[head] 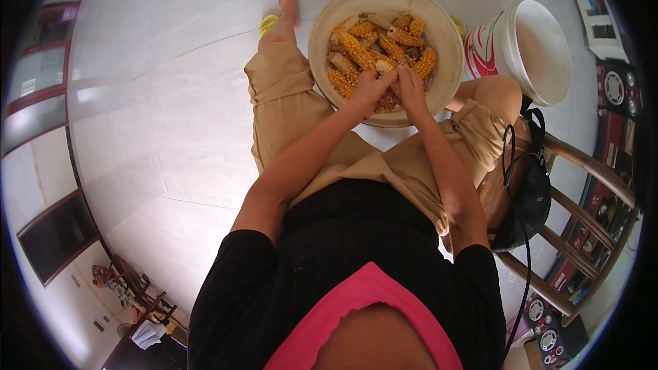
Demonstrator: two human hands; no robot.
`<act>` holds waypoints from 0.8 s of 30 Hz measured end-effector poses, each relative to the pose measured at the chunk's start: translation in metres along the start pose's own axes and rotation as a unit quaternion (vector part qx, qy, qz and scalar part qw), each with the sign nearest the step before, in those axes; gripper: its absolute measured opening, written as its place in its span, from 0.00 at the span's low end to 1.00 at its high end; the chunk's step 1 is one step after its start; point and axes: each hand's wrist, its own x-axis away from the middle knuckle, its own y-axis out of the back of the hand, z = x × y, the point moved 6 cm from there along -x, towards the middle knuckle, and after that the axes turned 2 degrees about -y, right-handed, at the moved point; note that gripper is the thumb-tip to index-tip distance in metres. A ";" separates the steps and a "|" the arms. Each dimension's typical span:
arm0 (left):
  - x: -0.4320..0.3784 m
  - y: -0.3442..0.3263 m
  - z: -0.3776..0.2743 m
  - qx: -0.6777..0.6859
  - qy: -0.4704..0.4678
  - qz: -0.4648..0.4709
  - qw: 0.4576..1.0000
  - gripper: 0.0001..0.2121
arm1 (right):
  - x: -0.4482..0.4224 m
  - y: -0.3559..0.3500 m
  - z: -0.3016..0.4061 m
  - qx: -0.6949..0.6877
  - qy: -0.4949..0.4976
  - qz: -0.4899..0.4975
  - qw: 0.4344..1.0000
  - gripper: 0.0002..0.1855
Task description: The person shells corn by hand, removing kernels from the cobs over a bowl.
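Both of my hands are over a large pale plastic basin [449, 43] that stands between my legs. My left hand [371, 91] and my right hand [411, 87] meet near its front side, fingers closed around one corn cob [384, 66]. The cob's pale end shows beyond my fingers; the rest is covered by them. Several dried ears of yellow corn [355, 50] lie in the basin around my hands, some with kernels and some partly bare. Loose kernels [384, 108] are visible below my hands at the bottom.
To the right of the basin stands a white plastic bucket [506, 51] with red markings, its mouth tilted toward me. A wooden chair [581, 164] with a black bag [524, 205] and a cable is by my right side. Speakers [614, 87] line the right edge.
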 end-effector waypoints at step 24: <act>0.005 -0.004 -0.023 -0.362 -0.266 -0.060 0.892 0.20 | -0.001 -0.001 0.015 0.016 -0.085 0.085 0.993 0.22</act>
